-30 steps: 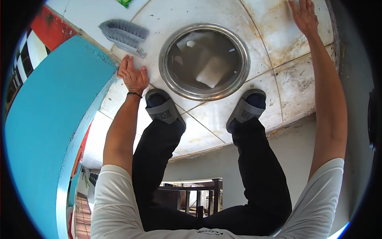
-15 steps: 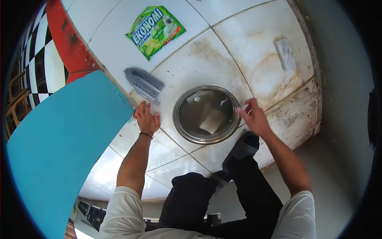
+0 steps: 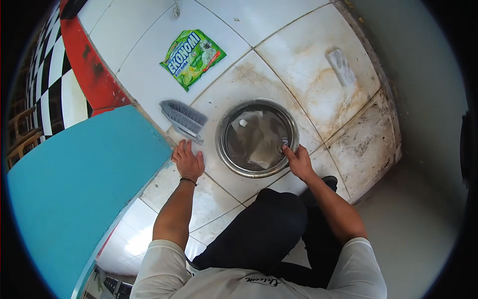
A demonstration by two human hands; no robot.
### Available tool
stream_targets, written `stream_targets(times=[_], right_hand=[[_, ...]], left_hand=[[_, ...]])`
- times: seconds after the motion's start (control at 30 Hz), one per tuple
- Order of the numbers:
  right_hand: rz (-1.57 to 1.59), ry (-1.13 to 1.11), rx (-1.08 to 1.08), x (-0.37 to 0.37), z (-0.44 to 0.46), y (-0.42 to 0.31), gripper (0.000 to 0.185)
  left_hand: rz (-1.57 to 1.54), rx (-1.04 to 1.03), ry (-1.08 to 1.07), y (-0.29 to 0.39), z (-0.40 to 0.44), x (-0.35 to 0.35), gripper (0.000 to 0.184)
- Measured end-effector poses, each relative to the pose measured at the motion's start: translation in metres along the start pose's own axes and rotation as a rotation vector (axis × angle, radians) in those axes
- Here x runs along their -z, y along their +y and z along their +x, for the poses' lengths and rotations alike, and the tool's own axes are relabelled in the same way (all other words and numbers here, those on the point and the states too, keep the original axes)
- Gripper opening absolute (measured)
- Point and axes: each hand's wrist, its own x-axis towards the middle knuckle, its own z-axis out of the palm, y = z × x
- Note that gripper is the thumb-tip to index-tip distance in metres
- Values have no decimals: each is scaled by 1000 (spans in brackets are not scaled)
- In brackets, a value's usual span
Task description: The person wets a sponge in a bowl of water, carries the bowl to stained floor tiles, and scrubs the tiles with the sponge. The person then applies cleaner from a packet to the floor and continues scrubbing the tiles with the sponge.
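Observation:
A round metal basin point(image 3: 222, 158) of murky water stands on the tiles, with a pale cloth-like piece point(image 3: 260, 158) partly under the surface. My right hand point(image 3: 298, 162) grips the basin's right rim, thumb inside at the water and fingers outside. My left hand point(image 3: 187, 160) rests on the floor with its fingers apart and nothing in it, just below the grey brush point(image 3: 183, 117). The brush lies bristles up, left of the basin. Above it lies a green packet point(image 3: 192, 59) marked EKONOMI.
A whitish block point(image 3: 341, 67) lies on the stained tiles point(image 3: 279, 52) at the upper right. On the left are a turquoise ledge point(image 3: 84, 184) and a red strip point(image 3: 87, 60). A grey wall point(image 3: 423, 124) runs along the right. My bent knee point(image 3: 279, 214) is below the basin.
My right hand came in from the far right and took hold of the basin's rim. The view shifted, bringing the packet into full sight. My legs moved closer together, while my left hand stayed near the brush.

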Motion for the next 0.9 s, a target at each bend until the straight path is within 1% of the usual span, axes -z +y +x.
stream_targets(times=[0.07, 0.17, 0.27, 0.37, 0.47, 0.5, 0.6, 0.73, 0.83, 0.9], right_hand=[[-9, 49, 66, -4, 15, -10, 40], [215, -27, -28, -6, 30, -26, 40], [340, -11, 16, -7, 52, -41, 40], [442, 0, 54, -4, 74, -66, 39], [480, 3, 69, -2, 92, -82, 37], [469, 29, 66, -2, 93, -90, 39], [456, 3, 38, 0, 102, -95, 42], [456, 3, 48, 0, 103, -99, 55], [266, -158, -179, 26, 98, -116, 78], [-176, -272, -197, 55, 81, -140, 87]], left_hand=[[19, -2, 4, -1, -2, -2, 58], [13, 15, -22, 2, 0, 2, 58], [-7, 0, 5, -2, -2, -4, 58], [6, -3, -21, 0, -1, -1, 56], [14, -28, 7, 0, -1, -1, 56], [10, -20, -2, 1, -1, 0, 56], [17, -15, -7, 2, 0, 3, 56], [28, -31, 21, 1, 2, 0, 56], [21, -23, 21, 2, 2, 0, 56], [19, -24, 26, 3, 2, 2, 55]])
